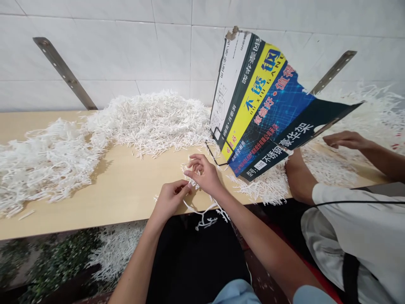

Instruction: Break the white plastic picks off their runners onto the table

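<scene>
My left hand [172,196] is at the front edge of the wooden table [126,181], its thumb and forefinger pinched on a white branching strand [205,217] that hangs over the edge. Just right of it and slightly higher, my right hand [205,174] curls its fingers around several white pieces beside the left fingertips. A large heap of white strips [155,120] lies behind my hands against the wall, and a looser pile of white branching pieces [50,160] spreads at the left.
A cardboard divider with printed Chinese text [262,101] stands right of my hands in a black wire frame [217,158]. Beyond it, another person's hand [348,139] is near more white pieces. Metal brackets [65,74] are on the tiled wall. Green plants [63,261] sit below the table.
</scene>
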A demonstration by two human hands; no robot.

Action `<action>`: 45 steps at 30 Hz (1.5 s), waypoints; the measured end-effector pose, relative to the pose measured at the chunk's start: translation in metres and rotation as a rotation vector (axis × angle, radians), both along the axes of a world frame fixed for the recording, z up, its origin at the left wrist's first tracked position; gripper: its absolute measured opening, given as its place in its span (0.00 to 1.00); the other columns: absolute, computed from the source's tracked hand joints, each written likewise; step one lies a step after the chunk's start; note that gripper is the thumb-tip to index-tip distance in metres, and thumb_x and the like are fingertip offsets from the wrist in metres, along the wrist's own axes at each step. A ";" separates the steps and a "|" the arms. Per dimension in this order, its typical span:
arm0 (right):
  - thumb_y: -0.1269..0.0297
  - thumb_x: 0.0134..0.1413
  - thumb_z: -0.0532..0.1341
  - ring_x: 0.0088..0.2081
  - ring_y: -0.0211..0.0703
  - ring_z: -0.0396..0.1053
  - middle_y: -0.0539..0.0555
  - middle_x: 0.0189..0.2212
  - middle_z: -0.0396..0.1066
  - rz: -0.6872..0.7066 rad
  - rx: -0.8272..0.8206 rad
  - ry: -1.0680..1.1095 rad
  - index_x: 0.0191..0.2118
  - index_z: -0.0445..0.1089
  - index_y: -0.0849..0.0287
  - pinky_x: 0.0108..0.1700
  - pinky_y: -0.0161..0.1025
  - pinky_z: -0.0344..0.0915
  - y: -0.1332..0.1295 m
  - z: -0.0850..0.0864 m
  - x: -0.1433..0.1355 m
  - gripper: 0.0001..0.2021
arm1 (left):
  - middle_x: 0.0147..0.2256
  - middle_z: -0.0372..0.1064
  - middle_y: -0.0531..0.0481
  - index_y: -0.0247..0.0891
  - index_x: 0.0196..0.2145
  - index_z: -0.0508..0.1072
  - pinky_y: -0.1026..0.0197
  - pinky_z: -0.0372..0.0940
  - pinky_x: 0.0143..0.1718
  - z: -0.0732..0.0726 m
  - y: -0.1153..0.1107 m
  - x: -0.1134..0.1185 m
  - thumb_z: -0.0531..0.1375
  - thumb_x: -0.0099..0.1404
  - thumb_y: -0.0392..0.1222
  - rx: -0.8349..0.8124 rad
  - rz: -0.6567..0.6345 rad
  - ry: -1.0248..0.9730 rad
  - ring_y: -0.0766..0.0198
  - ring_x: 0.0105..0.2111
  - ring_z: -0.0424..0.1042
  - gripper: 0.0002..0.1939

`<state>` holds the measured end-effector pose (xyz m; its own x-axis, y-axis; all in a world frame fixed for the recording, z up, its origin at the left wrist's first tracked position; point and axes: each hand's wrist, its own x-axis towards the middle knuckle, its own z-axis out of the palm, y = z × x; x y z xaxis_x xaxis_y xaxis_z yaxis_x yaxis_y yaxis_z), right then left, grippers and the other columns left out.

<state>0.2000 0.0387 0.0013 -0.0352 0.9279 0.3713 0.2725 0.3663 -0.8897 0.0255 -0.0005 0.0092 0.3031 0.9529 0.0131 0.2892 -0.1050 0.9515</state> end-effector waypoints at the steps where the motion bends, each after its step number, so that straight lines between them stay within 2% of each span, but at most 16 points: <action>1: 0.60 0.57 0.68 0.38 0.44 0.71 0.53 0.39 0.75 -0.039 0.082 -0.049 0.50 0.70 0.53 0.41 0.41 0.66 -0.003 0.001 0.001 0.15 | 0.27 0.74 0.50 0.36 0.28 0.78 0.64 0.59 0.31 0.000 0.000 0.001 0.59 0.69 0.53 -0.007 0.022 -0.023 0.64 0.28 0.68 0.19; 4: 0.62 0.65 0.61 0.41 0.47 0.70 0.56 0.37 0.73 -0.001 0.275 -0.191 0.41 0.72 0.54 0.46 0.44 0.66 -0.011 0.005 0.003 0.04 | 0.26 0.71 0.51 0.36 0.27 0.77 0.65 0.58 0.29 -0.001 0.001 0.001 0.60 0.69 0.53 -0.046 0.140 -0.133 0.67 0.26 0.65 0.19; 8: 0.63 0.62 0.65 0.40 0.48 0.70 0.55 0.34 0.73 0.181 0.378 -0.287 0.40 0.73 0.56 0.46 0.45 0.67 -0.012 0.004 0.003 0.04 | 0.26 0.68 0.53 0.36 0.32 0.78 0.66 0.51 0.21 -0.005 0.002 -0.004 0.62 0.67 0.55 -0.096 0.235 -0.268 0.71 0.20 0.56 0.18; 14: 0.64 0.62 0.67 0.35 0.41 0.71 0.51 0.32 0.75 0.232 0.251 -0.223 0.36 0.74 0.57 0.40 0.38 0.65 -0.005 -0.003 0.000 0.04 | 0.23 0.65 0.53 0.35 0.28 0.76 0.65 0.50 0.20 -0.006 0.000 -0.007 0.59 0.69 0.52 -0.078 0.201 -0.287 0.71 0.19 0.55 0.19; 17: 0.63 0.62 0.66 0.32 0.39 0.70 0.50 0.30 0.75 0.205 0.135 -0.132 0.34 0.75 0.58 0.36 0.36 0.64 -0.004 -0.005 0.000 0.06 | 0.34 0.73 0.51 0.38 0.44 0.77 0.66 0.56 0.22 -0.006 -0.002 -0.004 0.61 0.68 0.50 -0.029 0.299 -0.217 0.70 0.21 0.60 0.15; 20: 0.61 0.62 0.66 0.32 0.39 0.71 0.51 0.30 0.77 0.243 0.009 -0.028 0.35 0.76 0.59 0.36 0.36 0.64 -0.004 -0.004 0.000 0.07 | 0.48 0.73 0.46 0.42 0.65 0.65 0.63 0.65 0.30 -0.007 -0.003 -0.003 0.64 0.66 0.52 -0.012 0.264 -0.223 0.69 0.26 0.67 0.32; 22: 0.58 0.61 0.66 0.32 0.40 0.71 0.51 0.30 0.77 0.287 -0.062 0.032 0.35 0.76 0.59 0.37 0.36 0.65 -0.004 -0.001 0.000 0.09 | 0.44 0.75 0.46 0.39 0.68 0.61 0.61 0.67 0.34 -0.008 -0.002 -0.004 0.62 0.67 0.56 -0.042 0.147 -0.246 0.65 0.28 0.69 0.37; 25: 0.57 0.60 0.67 0.33 0.41 0.71 0.52 0.32 0.77 0.325 -0.120 0.074 0.35 0.77 0.59 0.37 0.37 0.65 -0.005 0.001 0.000 0.10 | 0.37 0.76 0.47 0.35 0.61 0.71 0.61 0.66 0.35 -0.009 -0.002 -0.005 0.63 0.66 0.59 -0.036 0.062 -0.228 0.61 0.31 0.71 0.33; 28: 0.57 0.59 0.67 0.32 0.40 0.69 0.51 0.30 0.75 0.260 -0.114 0.079 0.33 0.76 0.59 0.36 0.37 0.63 -0.006 0.002 0.001 0.10 | 0.35 0.76 0.48 0.36 0.45 0.79 0.63 0.64 0.34 -0.011 -0.002 -0.002 0.64 0.66 0.56 0.026 0.148 -0.159 0.62 0.32 0.71 0.21; 31: 0.56 0.60 0.66 0.28 0.38 0.63 0.48 0.24 0.66 0.172 -0.089 0.085 0.29 0.71 0.58 0.32 0.36 0.59 -0.005 -0.001 0.002 0.13 | 0.28 0.74 0.50 0.36 0.31 0.77 0.64 0.62 0.33 -0.014 -0.001 0.000 0.62 0.67 0.55 0.053 0.183 -0.117 0.63 0.29 0.71 0.18; 33: 0.52 0.63 0.62 0.26 0.37 0.60 0.47 0.24 0.62 0.156 -0.106 0.165 0.29 0.66 0.57 0.30 0.35 0.58 -0.002 -0.005 0.003 0.16 | 0.26 0.73 0.51 0.36 0.27 0.75 0.63 0.61 0.33 -0.017 0.001 -0.001 0.63 0.66 0.54 0.042 0.167 -0.116 0.64 0.28 0.70 0.18; 35: 0.46 0.66 0.57 0.23 0.36 0.57 0.46 0.24 0.59 0.087 -0.150 0.361 0.31 0.62 0.55 0.27 0.34 0.58 0.004 -0.009 0.005 0.19 | 0.25 0.72 0.52 0.37 0.25 0.74 0.63 0.60 0.33 -0.018 0.001 -0.003 0.63 0.66 0.53 0.028 0.180 -0.119 0.64 0.27 0.69 0.18; 38: 0.44 0.66 0.56 0.21 0.34 0.55 0.45 0.27 0.61 -0.043 -0.199 0.522 0.37 0.61 0.52 0.24 0.33 0.57 0.012 -0.013 0.006 0.17 | 0.23 0.70 0.53 0.37 0.23 0.73 0.63 0.58 0.32 -0.018 0.001 -0.004 0.63 0.66 0.52 0.018 0.225 -0.103 0.65 0.26 0.67 0.19; 41: 0.52 0.61 0.65 0.33 0.38 0.68 0.52 0.42 0.72 -0.011 -0.133 0.269 0.49 0.67 0.51 0.30 0.34 0.64 0.010 -0.008 0.003 0.15 | 0.24 0.71 0.52 0.37 0.24 0.73 0.63 0.59 0.33 -0.014 -0.001 -0.003 0.62 0.67 0.53 0.013 0.261 -0.101 0.64 0.28 0.68 0.19; 43: 0.55 0.63 0.63 0.44 0.42 0.72 0.55 0.50 0.73 0.042 -0.069 0.099 0.52 0.71 0.52 0.38 0.36 0.67 0.004 -0.001 0.001 0.14 | 0.25 0.72 0.52 0.37 0.24 0.73 0.63 0.60 0.34 -0.013 -0.002 -0.001 0.61 0.67 0.53 0.019 0.269 -0.097 0.64 0.28 0.69 0.20; 45: 0.57 0.65 0.62 0.46 0.44 0.72 0.56 0.48 0.76 0.126 -0.039 -0.022 0.49 0.76 0.54 0.42 0.38 0.67 -0.002 0.006 -0.001 0.12 | 0.24 0.72 0.52 0.37 0.24 0.74 0.63 0.59 0.32 -0.012 -0.003 -0.001 0.61 0.68 0.55 0.035 0.253 -0.057 0.65 0.26 0.68 0.21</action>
<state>0.1991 0.0370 0.0073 -0.1603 0.9292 0.3330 0.2456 0.3643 -0.8983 0.0249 -0.0035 -0.0028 0.0526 0.9969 0.0577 0.2560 -0.0693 0.9642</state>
